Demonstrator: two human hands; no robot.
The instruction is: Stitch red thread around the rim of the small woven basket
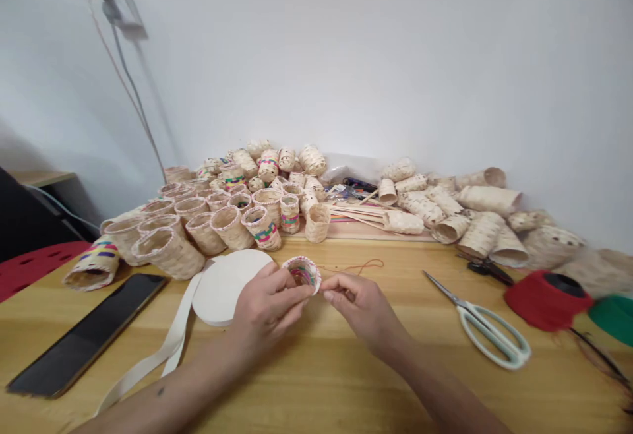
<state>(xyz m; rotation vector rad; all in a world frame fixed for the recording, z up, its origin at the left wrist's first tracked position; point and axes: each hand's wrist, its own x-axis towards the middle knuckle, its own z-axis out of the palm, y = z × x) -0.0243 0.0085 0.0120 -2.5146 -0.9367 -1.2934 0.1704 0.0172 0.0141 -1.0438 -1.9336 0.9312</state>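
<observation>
A small woven basket (302, 270) with a pink-and-white stitched rim and coloured strips inside is gripped by my left hand (270, 302), its mouth facing up and toward me. At the right side of that rim, my right hand (359, 305) pinches with thumb and forefinger; whatever lies between those fingertips is too small to make out. A thin red thread (368, 264) curls on the table just behind my right hand. Under and beside my left wrist lies a flat roll of white ribbon (227, 282), its loose end trailing toward me.
Several rimmed woven baskets (232, 226) crowd the back left, and unrimmed ones (482, 233) pile up at the back right. Bamboo strips (361, 213) lie between them. Scissors (487, 328) and a red thread spool (546, 302) are at right, a phone (86, 335) at left.
</observation>
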